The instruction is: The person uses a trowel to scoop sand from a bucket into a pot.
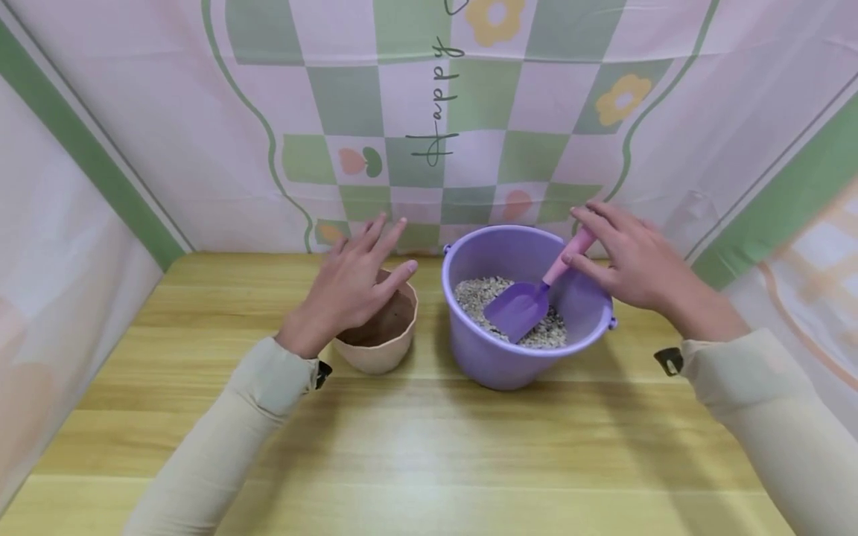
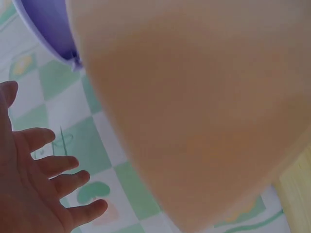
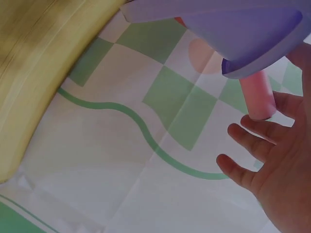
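Observation:
A beige flowerpot (image 1: 375, 356) with a wavy rim stands on the table, brown inside. My left hand (image 1: 358, 283) is spread above its rim with straight fingers, hiding part of the opening; contact cannot be told. In the left wrist view the pot (image 2: 194, 121) looms large and blurred beside the left hand (image 2: 39, 189). To the right is a purple bucket (image 1: 509, 368) holding grey grit (image 1: 482, 294). A scoop (image 1: 519, 309) with a purple blade and pink handle leans in it. My right hand (image 1: 637, 260) is around the handle's upper end, fingers loosely extended (image 3: 252, 141).
The wooden table (image 1: 429, 454) extends in front of both containers. Behind them hangs a checkered green and white cloth (image 1: 412, 160) with flowers and lettering. Cloth panels with green bands (image 1: 94, 149) flank the table on both sides.

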Tool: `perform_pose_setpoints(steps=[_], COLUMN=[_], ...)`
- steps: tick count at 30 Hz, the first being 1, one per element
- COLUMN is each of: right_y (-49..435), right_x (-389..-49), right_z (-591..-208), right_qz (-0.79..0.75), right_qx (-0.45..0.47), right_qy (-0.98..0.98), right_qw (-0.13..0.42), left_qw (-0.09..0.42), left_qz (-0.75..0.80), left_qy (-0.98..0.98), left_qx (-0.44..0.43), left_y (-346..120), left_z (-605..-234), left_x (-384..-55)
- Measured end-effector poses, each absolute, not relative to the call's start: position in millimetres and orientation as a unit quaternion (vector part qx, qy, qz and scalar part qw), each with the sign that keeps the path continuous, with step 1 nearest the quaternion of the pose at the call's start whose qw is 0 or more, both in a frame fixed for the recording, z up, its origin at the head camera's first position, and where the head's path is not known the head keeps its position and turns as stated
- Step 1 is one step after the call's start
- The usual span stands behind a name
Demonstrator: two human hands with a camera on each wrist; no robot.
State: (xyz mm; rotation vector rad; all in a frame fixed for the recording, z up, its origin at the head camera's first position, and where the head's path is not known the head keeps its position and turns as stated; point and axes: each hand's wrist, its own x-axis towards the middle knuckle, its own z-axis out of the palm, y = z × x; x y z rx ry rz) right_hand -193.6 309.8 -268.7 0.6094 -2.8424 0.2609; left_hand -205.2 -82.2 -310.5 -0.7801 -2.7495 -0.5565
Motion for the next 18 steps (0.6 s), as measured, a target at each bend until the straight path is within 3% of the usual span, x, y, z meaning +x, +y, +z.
perform_pose_setpoints(steps=[18], right_y=[306], right_x=[-197], right_z=[-270], right_qz=[0.07], right_qx=[0.271], right_qy=[-0.949], right_qw=[0.143], left_qw=[0.03], left_qz=[-0.204], left_qy=[-0.911], left_qx=[-0.357], left_y=[-36], left_z=[-322], left_x=[-178])
